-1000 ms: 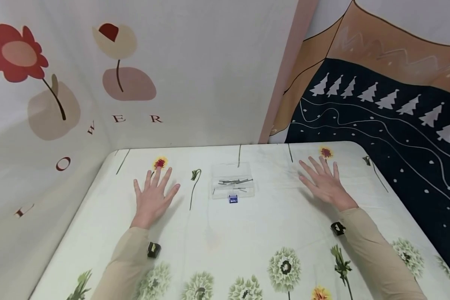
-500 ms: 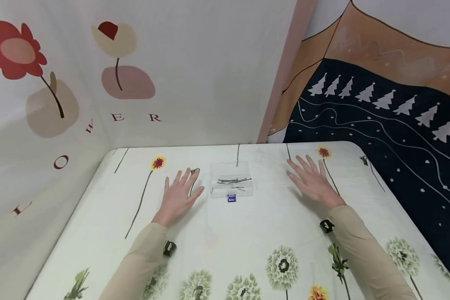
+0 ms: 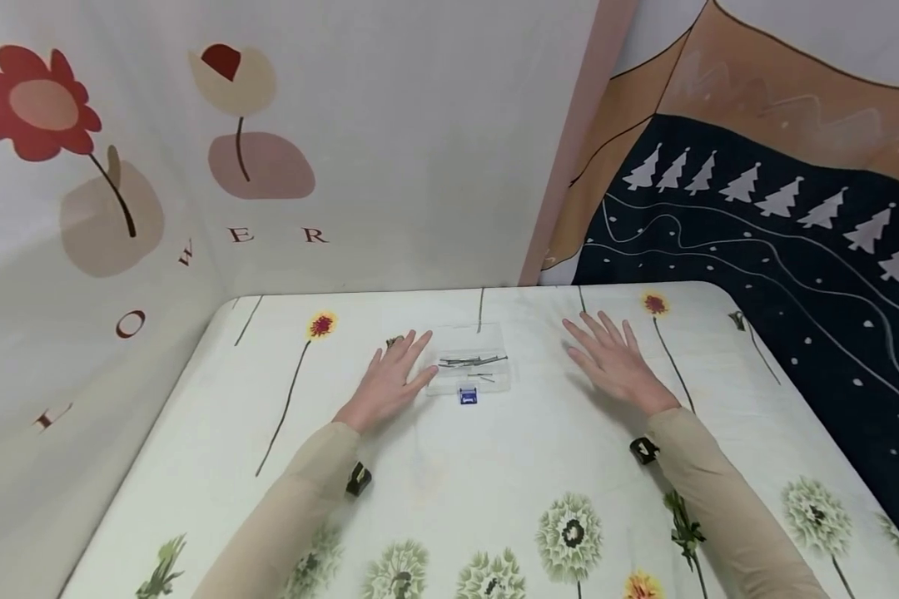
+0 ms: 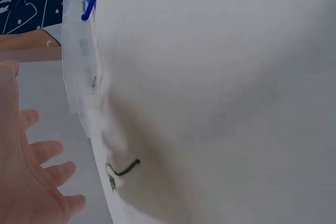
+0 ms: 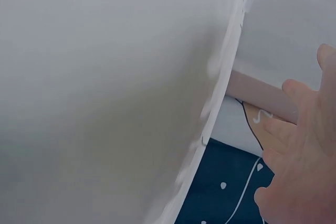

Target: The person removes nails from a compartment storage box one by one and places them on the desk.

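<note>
Clear case point(image 3: 468, 343) on the tablecloth point(image 3: 434, 466), between two extended, unloaded hands.
The case lies flat, its blue latch point(image 3: 468, 396) on the side nearest the person; thin metal rods point(image 3: 470, 361) lie across its middle, with shorter pins point(image 3: 483, 377) between these and the latch. The left hand point(image 3: 389, 383) is just left of the case, palm down, fingers spread and nearly straight, grasping nothing; its fingertips overlap the case edge in the head view, and contact cannot be confirmed there. The right hand point(image 3: 616, 366) is right of the case and apart from it, palm down, fingers spread, likewise grasping nothing. Beyond the case stands a pale wall hanging point(image 3: 389, 191); beyond and right of the case, a dark panel printed with white trees point(image 3: 719, 225).
</note>
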{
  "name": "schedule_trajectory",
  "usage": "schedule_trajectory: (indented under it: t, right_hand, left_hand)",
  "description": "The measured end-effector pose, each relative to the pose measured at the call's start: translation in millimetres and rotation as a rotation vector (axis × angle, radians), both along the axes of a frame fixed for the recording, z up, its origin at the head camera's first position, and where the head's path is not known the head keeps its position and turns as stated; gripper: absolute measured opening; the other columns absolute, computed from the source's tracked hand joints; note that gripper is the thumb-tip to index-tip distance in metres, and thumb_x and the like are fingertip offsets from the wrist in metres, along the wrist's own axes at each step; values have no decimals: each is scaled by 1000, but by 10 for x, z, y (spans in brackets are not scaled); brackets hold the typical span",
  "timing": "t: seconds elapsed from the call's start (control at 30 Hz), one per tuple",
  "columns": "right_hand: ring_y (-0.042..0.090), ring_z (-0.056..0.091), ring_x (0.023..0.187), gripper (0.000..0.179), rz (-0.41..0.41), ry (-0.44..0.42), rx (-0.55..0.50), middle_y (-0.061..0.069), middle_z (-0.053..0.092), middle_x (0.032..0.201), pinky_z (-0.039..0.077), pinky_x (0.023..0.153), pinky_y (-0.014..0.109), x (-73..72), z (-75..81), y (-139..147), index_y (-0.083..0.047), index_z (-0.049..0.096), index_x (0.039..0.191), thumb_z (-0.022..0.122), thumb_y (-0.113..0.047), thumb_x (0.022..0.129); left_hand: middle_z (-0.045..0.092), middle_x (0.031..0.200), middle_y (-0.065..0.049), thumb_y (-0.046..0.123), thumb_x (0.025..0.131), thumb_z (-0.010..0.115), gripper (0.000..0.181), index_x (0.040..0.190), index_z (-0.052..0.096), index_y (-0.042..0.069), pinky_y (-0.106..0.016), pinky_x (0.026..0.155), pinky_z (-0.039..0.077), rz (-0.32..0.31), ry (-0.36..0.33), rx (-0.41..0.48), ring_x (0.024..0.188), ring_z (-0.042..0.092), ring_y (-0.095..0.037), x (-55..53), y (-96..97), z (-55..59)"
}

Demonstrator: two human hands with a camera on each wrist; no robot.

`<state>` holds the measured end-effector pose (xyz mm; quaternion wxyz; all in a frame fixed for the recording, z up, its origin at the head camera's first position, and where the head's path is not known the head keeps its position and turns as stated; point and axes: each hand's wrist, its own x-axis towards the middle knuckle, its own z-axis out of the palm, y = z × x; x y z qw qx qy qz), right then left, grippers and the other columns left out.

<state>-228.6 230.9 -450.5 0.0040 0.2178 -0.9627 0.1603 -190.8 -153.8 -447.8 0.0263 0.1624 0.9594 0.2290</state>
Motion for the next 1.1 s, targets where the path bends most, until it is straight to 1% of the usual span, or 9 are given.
schedule_trajectory:
  t: [0.17,0.33,0.43,0.53,0.7,0.83,0.93,1.0,1.1]
  right_hand:
    - [40,7,144,55,12,7,-17,17,21,157,-6,111,61,-34,-12,-71,-17,31,153,32,-43,105]
    - [40,10,143,53,36,6,-66,18,25,156,-2,111,62,-53,-7,-162,-14,34,151,35,-39,105]
    - [40,13,143,51,54,-28,-134,19,27,154,1,112,61,-63,9,-231,-13,34,151,34,-36,106]
    - [40,15,143,51,81,-68,-205,20,29,153,4,113,60,-79,20,-319,-11,34,151,32,-35,106]
    - [40,17,142,53,132,-112,-257,20,30,153,9,113,57,-99,15,-473,-10,33,151,30,-38,106]
    - [34,19,143,53,162,-209,-340,15,30,154,15,114,52,-94,32,-573,-13,33,152,30,-40,106]
    - [27,23,142,51,181,-268,-406,10,32,153,19,114,48,-93,48,-643,-15,34,151,32,-40,106]
    - [26,27,140,50,191,-273,-425,9,34,152,22,113,48,-102,38,-691,-15,36,150,37,-37,105]
    - [29,32,138,46,215,-266,-445,12,39,149,27,111,49,-112,14,-758,-10,41,147,45,-27,104]
  left_hand:
    - [14,158,-18,55,100,38,71,157,14,19,-59,113,5,-29,-65,-14,144,14,-37,-90,58,-42]
    - [11,159,-17,57,99,38,74,157,11,19,-58,113,2,-40,-100,-46,145,11,-35,-153,98,-101]
    - [10,159,-18,58,98,39,77,157,10,19,-58,113,3,-50,-112,-64,145,10,-34,-185,131,-129]
    - [5,160,-19,61,96,40,82,157,6,17,-57,114,3,-54,-138,-85,146,6,-33,-211,162,-146]
    - [0,159,-21,63,94,45,93,156,1,9,-54,115,3,-42,-164,-103,146,3,-33,-229,175,-164]
    - [0,159,-22,62,93,47,96,155,-1,7,-53,115,0,-38,-180,-88,146,2,-33,-245,170,-184]
    - [2,159,-21,62,93,47,95,155,0,8,-52,115,-2,-40,-187,-88,146,3,-32,-263,167,-202]
    - [5,159,-21,61,92,48,94,156,3,8,-52,115,-2,-41,-186,-89,146,4,-32,-272,168,-212]
    - [9,158,-21,60,92,51,93,156,8,8,-52,115,-1,-39,-181,-82,146,6,-32,-273,174,-216]
